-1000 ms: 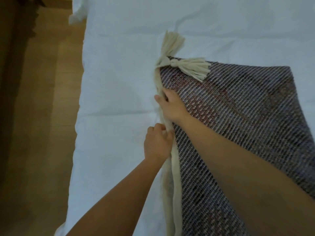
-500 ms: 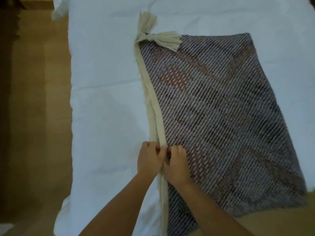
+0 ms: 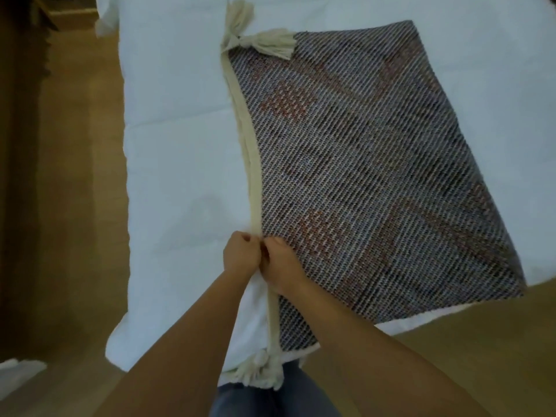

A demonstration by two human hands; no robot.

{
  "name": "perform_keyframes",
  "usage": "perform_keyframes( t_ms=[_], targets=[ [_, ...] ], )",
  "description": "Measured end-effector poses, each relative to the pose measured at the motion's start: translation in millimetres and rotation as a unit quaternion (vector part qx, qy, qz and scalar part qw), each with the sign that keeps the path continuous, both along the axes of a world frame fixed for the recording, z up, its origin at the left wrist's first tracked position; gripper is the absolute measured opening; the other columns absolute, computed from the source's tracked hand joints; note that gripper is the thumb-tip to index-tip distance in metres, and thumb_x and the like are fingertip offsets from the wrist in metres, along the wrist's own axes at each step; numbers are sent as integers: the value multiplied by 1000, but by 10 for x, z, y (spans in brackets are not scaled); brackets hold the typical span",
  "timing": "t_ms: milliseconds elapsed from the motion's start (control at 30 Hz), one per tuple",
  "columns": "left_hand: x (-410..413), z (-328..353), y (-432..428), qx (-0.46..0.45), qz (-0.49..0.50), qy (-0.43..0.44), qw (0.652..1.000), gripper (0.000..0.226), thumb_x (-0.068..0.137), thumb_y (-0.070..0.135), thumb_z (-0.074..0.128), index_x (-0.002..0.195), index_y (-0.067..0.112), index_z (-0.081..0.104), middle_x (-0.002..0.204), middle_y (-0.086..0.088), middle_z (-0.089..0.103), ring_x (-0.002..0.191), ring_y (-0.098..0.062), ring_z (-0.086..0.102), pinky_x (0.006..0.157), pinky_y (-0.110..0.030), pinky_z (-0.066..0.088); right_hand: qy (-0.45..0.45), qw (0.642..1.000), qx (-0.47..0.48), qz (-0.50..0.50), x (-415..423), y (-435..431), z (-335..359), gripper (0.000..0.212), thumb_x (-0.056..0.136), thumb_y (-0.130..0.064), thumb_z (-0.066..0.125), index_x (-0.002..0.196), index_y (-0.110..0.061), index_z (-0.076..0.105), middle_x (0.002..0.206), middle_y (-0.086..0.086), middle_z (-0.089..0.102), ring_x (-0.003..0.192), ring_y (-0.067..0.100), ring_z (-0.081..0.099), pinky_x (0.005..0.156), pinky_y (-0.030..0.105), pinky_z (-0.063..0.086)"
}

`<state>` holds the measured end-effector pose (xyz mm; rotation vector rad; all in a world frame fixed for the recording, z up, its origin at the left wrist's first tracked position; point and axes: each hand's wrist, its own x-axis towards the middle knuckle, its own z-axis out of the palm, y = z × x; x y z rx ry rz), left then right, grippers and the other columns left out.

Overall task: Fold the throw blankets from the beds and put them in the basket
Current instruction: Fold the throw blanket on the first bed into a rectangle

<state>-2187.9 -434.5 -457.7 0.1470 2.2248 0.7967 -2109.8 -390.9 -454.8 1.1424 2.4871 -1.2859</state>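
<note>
A woven grey throw blanket [image 3: 370,164] with reddish patches lies folded flat on the white bed [image 3: 180,152]. Its cream border [image 3: 249,152] runs along the left side, with cream tassels at the far corner [image 3: 258,40] and at the near corner [image 3: 258,371]. My left hand [image 3: 240,255] and my right hand [image 3: 278,263] sit side by side on the border's near part, both pinching the cream edge with curled fingers. No basket is in view.
Wooden floor [image 3: 69,206] runs along the left of the bed and shows at the lower right [image 3: 481,341]. A dark piece of furniture [image 3: 21,115] stands at the far left. A white cloth [image 3: 18,371] lies on the floor at lower left.
Both hands have slid along the cream border toward the near end and come together. The view has pulled back, so the whole folded blanket and its near tassels show.
</note>
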Motion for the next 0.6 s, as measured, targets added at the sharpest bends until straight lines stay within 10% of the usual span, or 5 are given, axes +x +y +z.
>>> perform_keyframes(
  t_ms=[133, 267, 600],
  targets=[
    [133, 47, -55, 24, -27, -21, 999, 21, 88, 31, 54, 79, 12, 54, 70, 0, 56, 74, -21, 54, 69, -32, 44, 68, 994, 44, -71, 348, -97, 36, 13, 90, -24, 51, 87, -12, 52, 93, 4, 50, 86, 16, 45, 76, 27, 42],
    [513, -10, -224, -13, -110, -12, 994, 34, 89, 33, 56, 61, 20, 41, 59, 5, 47, 60, -14, 46, 52, -26, 33, -77, 992, 99, 24, 868, -220, -61, 36, 81, -48, 55, 95, -16, 46, 101, 2, 47, 95, 17, 44, 83, 29, 42],
    [716, -120, -518, -68, -143, 45, 986, 36, 92, 22, 52, 61, 21, 34, 61, 5, 42, 61, -16, 42, 47, -24, 25, -151, 972, 86, 155, 856, -330, -70, 17, 91, -12, 45, 101, -5, 57, 111, 16, 55, 103, 31, 52, 85, 40, 45]
  ],
)
